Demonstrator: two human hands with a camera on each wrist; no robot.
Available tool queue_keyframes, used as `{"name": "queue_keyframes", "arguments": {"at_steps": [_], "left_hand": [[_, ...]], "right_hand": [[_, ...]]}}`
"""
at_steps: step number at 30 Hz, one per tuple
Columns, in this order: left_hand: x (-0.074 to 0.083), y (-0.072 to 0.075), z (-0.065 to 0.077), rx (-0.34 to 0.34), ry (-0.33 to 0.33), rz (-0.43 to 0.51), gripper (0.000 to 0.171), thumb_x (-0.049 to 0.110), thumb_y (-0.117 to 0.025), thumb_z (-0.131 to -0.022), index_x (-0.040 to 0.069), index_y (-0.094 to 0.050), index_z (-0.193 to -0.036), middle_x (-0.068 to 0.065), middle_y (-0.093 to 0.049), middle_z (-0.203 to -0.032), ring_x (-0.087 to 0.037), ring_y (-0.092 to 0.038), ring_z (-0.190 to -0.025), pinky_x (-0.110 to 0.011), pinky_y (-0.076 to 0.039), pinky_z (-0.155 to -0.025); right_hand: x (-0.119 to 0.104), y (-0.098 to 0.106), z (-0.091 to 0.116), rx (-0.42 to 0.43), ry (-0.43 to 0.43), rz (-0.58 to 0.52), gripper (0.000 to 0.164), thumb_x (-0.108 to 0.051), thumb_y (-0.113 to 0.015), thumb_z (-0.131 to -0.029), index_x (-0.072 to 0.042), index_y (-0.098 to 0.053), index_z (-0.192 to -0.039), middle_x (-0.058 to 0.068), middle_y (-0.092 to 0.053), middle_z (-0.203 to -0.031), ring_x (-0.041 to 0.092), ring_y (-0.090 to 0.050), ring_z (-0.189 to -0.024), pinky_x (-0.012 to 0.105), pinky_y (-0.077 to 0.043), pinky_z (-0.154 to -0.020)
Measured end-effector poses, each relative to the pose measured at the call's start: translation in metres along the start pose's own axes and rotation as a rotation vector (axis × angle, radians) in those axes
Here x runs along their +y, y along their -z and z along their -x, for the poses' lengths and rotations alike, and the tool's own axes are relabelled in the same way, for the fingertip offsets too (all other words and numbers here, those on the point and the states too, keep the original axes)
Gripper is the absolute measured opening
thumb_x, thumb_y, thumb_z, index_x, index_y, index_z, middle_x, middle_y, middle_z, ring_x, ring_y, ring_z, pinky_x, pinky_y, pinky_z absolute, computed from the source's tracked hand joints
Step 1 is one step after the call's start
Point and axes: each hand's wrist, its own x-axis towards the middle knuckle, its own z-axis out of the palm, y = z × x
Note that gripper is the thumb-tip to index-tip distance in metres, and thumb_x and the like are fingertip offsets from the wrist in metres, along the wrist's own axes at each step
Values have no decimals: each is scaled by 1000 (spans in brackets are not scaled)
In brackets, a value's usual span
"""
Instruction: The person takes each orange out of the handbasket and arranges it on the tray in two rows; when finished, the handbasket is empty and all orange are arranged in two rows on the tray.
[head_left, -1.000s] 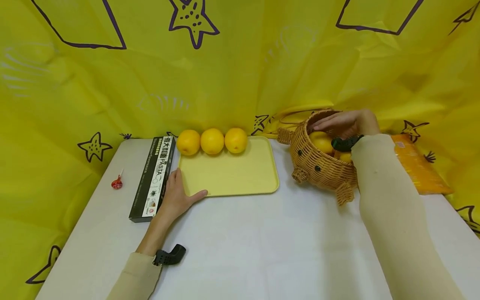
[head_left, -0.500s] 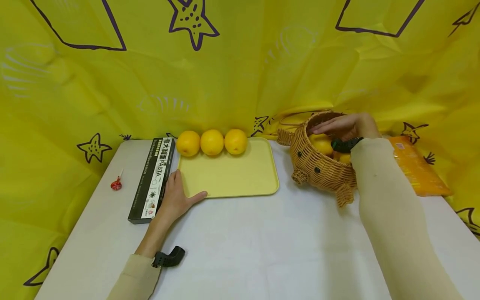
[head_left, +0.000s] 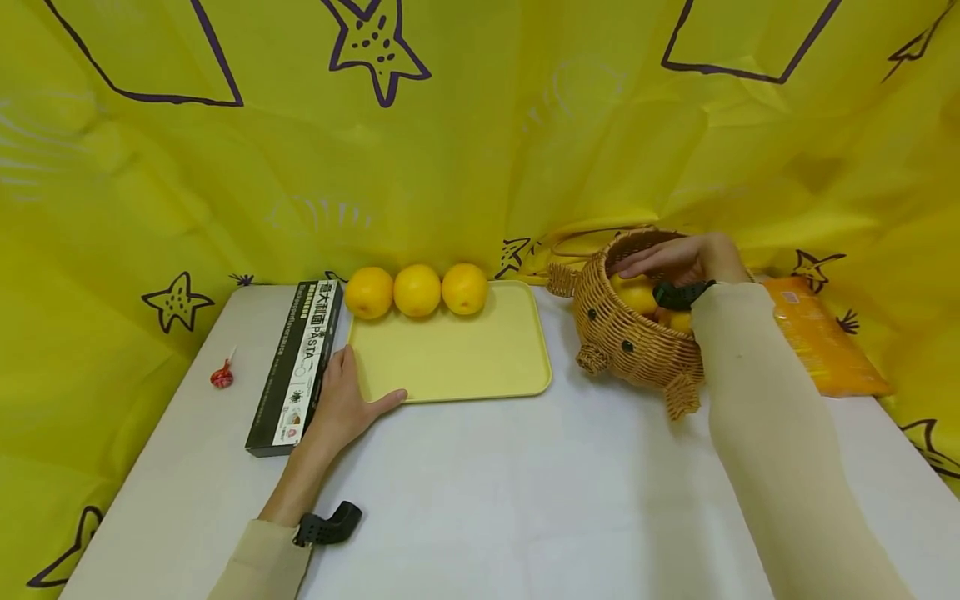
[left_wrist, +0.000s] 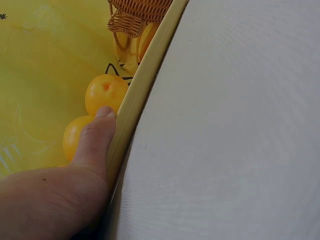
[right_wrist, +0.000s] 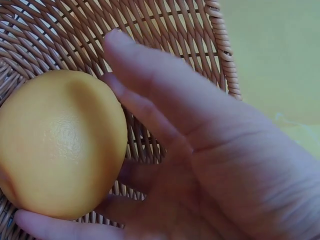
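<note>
L hand (head_left: 347, 404) at near-left corner of yellow tray (head_left: 450, 358): thumb straight along near rim, fingers by left edge, not clenched; prob. steadying it vs. sliding on bench (head_left: 525, 500). 3 oranges (head_left: 417, 291) in a row along tray's far edge, side by side; rim & neighbours prob. stop them rolling. R hand (head_left: 671, 257) inside pig-faced wicker basket (head_left: 652, 362), fingers spread round another orange (right_wrist: 65, 145) w/ thumb off it, so no firm grasp; basket mouth faces up, which prob. eases reaching in, & wicker wall keeps fruit contained. 1 more fruit (head_left: 678, 322) part-hidden there.

Labels: slim pasta box (head_left: 296, 367), just left of tray, reads 意大利面 + "PASTA"; small line looks like "Blackpepperflavorsauce". No brand legible. Orange packet (head_left: 832, 350) right of basket: print too small. Red lollipop (head_left: 222, 377) left of box, no text seen.
</note>
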Motion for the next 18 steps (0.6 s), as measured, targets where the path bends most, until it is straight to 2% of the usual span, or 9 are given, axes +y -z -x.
{"name": "queue_keyframes", "arguments": {"at_steps": [9, 18], "left_hand": [[-1, -2, 1, 9, -8, 9, 118, 45, -77, -78, -7, -2, -152, -31, -12, -155, -45, -18, -143, -56, -23, -117], [0, 1, 0, 16, -11, -1, 118, 46, -77, -78, -7, -1, -152, -31, -11, -155, -45, -17, -143, -57, -22, -117]], "right_hand": [[4, 2, -3, 1, -45, 70, 75, -30, -45, -103, -6, 1, -156, 22, 11, -162, 45, 8, -148, 62, -8, -119], [1, 3, -1, 1, -34, 118, 75, -31, -45, -103, -4, 1, -156, 24, 12, -161, 47, 10, -147, 64, -6, -117]]}}
